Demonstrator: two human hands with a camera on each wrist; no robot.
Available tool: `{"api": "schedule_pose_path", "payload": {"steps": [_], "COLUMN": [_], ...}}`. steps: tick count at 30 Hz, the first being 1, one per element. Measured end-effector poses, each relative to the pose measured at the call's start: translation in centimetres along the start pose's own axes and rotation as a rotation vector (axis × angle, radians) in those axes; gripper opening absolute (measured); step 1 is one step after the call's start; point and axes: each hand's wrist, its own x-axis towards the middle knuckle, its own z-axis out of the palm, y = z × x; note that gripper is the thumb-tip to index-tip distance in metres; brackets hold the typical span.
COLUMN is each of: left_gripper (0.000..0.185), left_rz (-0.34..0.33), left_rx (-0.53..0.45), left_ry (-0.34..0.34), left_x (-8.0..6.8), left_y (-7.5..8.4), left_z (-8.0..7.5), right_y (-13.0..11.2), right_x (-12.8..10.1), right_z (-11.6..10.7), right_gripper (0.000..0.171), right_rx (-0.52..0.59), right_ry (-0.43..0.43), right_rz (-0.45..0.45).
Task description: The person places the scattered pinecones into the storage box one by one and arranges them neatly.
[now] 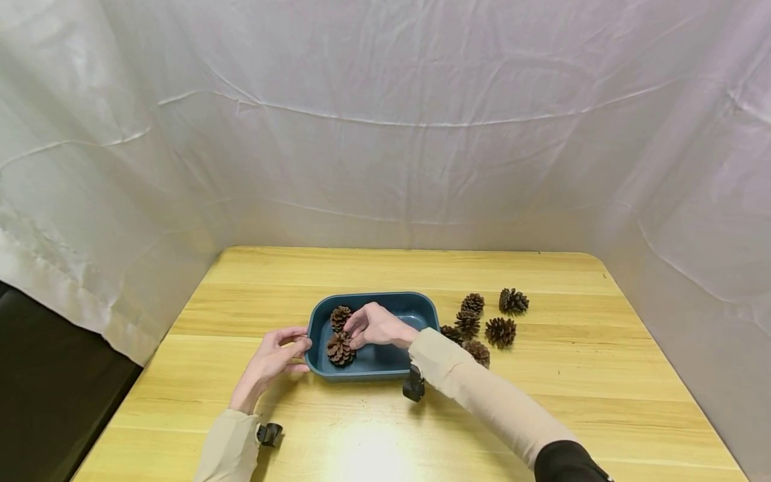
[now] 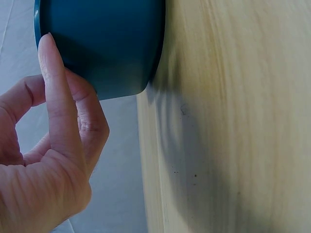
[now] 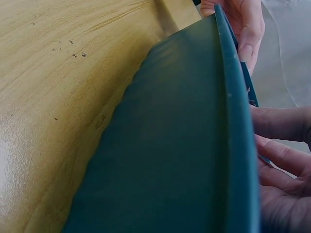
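Observation:
A dark teal plastic bin (image 1: pixel 385 365) with rounded corners stands on the table. My left hand (image 1: pixel 274 358) pinches its left end; in the left wrist view the thumb (image 2: pixel 58 92) lies over the rim and bent fingers are at the outer wall. Inside the bin, at its left end, lie two brown pine cones: a rear one (image 1: pixel 340 317) and a front one (image 1: pixel 340 349). My right hand (image 1: pixel 379 326) reaches into the bin and holds the front pine cone between thumb and fingers. In the right wrist view the bin's wall (image 3: pixel 160 131) hides the fingertips and the cone.
To the right of the bin several loose pine cones (image 1: pixel 500 332) lie in a group, some close to the bin and partly behind the right forearm. A pale curtain (image 1: pixel 409 167) hangs behind the wooden table (image 1: pixel 259 281) and along both sides.

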Motion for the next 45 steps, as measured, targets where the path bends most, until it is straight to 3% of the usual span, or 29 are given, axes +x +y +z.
{"api": "schedule_pose_path", "payload": {"steps": [25, 45], "left_gripper": [0.048, 0.048], "left_rz": [0.014, 0.012], "left_rx": [0.012, 0.007], "left_ry": [-0.003, -0.008], "left_x": [0.0, 0.0], "left_y": [0.0, 0.0], "left_z": [0.1, 0.1], "right_y": [1.0, 2.1], "right_x": [-1.9, -4.8], "right_z": [-2.1, -5.5], "right_gripper": [0.036, 0.036], "right_rx": [0.088, 0.136], "right_ry": [0.008, 0.059], "right_rz": [-0.022, -0.009]}}
